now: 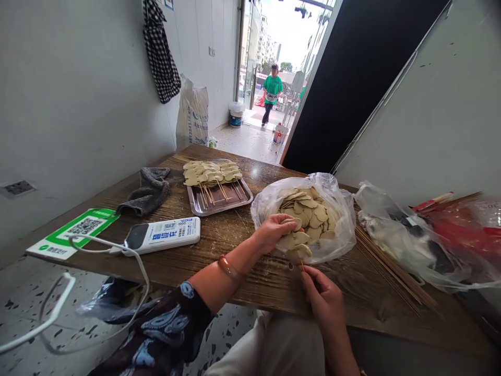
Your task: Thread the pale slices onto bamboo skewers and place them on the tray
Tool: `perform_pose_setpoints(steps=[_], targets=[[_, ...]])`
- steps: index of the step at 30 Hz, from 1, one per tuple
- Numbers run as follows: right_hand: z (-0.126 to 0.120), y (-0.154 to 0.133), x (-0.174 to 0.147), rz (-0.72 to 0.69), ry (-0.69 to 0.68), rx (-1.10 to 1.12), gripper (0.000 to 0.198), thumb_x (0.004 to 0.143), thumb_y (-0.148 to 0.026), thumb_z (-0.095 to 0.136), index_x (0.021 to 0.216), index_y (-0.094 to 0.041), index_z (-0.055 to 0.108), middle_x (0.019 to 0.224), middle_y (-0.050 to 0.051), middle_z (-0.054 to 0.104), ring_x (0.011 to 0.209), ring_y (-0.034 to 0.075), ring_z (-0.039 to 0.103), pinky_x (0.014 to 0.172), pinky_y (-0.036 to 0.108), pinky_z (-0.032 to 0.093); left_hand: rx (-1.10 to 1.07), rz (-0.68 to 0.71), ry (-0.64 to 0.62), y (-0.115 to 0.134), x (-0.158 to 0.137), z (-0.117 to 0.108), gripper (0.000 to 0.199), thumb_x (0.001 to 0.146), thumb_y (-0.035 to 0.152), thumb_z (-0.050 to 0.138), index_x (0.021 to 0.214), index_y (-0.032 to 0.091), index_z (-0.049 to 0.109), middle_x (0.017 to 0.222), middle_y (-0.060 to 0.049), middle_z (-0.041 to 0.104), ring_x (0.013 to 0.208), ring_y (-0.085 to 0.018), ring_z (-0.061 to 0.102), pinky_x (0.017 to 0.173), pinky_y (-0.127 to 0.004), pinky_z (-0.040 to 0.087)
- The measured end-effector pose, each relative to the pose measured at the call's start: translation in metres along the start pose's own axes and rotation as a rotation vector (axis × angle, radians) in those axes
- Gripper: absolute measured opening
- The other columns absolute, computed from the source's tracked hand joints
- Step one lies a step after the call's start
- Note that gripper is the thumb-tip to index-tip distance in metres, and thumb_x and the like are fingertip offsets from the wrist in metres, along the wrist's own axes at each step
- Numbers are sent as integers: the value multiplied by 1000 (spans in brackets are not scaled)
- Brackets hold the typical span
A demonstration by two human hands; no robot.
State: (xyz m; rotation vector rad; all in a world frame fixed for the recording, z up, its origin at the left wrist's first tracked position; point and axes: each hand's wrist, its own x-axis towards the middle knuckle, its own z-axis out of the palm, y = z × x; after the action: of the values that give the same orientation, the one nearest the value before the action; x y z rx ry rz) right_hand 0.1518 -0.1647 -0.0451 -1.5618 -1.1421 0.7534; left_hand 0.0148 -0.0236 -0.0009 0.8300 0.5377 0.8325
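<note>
My left hand [273,233] pinches a pale beige slice [294,224] at the top of a short row of slices [297,243] on a stick. With closed fingers, my right hand [325,295] grips the lower end of that thin wooden skewer [301,265], just below the lowest slice. Right behind both hands, a clear plastic bag [343,206] lies open, heaped with loose flat slices [309,209]. On the left, a metal tray [203,208] carries several filled skewers [213,173] laid close together, their bare ends toward me.
Bare skewers [391,269] lie right of the bag, beside plastic bags [407,235] and red packaging [469,219]. To the left are a white device [168,235] with a cable, a QR card [78,232] and a grey cloth [146,190]. A person [273,91] stands near the doorway.
</note>
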Motion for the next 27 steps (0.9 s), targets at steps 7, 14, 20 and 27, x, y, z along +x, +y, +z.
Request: perform_pose_setpoints(steps=[7,14,20,27], targets=[[-3,5,-2,77,-1,8,44,80,-53,61,95,-14,76,55,-1,54,45,11,45,41,22,35,12,-14,-85,2,-1,-1,46,56,43,84,82,8,68,74,-9,70,61,-14,63,56,-22,48],[-4,7,-1,81,-30,42,46,82,-53,59,98,-12,74,55,-3,50,43,9,41,41,21,31,29,-9,-88,1,-2,1,48,56,43,84,85,7,71,75,-10,71,64,-15,63,59,-23,48],[-3,8,-1,51,-24,48,45,83,-52,58,96,-13,74,54,-3,49,43,9,41,42,21,31,30,-14,-96,-4,0,1,50,55,42,84,88,7,71,75,-10,72,64,-15,64,59,-23,47],[-2,4,-1,31,-13,43,44,83,-53,58,92,-13,74,54,-2,50,43,9,41,40,21,30,37,-26,-119,-3,-3,4,48,56,42,84,86,8,71,73,-9,71,63,-14,63,59,-22,47]])
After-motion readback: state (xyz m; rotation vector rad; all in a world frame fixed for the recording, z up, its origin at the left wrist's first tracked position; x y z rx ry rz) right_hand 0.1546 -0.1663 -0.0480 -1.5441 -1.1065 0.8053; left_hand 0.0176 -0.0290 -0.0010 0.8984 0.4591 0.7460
